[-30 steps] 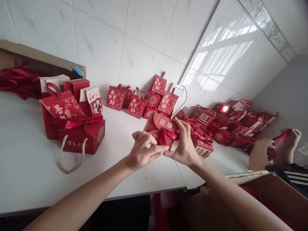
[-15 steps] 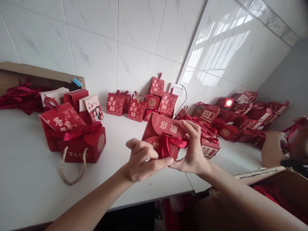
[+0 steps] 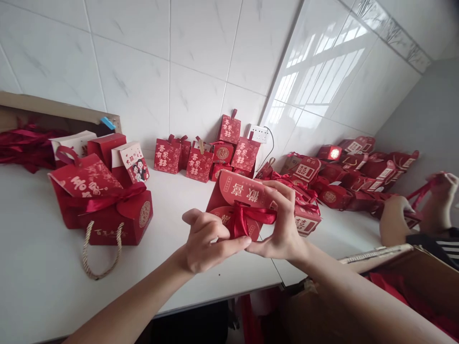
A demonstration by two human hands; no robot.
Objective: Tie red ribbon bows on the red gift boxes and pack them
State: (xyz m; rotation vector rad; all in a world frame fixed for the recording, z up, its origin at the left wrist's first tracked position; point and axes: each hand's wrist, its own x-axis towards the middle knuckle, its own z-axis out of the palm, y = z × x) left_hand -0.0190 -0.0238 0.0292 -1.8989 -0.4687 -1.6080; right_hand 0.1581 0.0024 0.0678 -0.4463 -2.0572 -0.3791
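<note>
A white table [image 3: 53,277] runs along a marbled tile wall [image 3: 132,57]. Over it, the right hand [image 3: 278,222] is bent firmly around one side of a red box [image 3: 247,187]. The left hand [image 3: 208,243] is half curled, one finger reaching the tail of the box's ribbon bow [image 3: 241,219]; whether it pinches the ribbon, I cannot tell. Leftward sits a bag-like box [image 3: 125,224] with a rope handle [image 3: 84,255]. Farther back, small boxes [image 3: 199,165] stand near a white power strip [image 3: 258,134].
</note>
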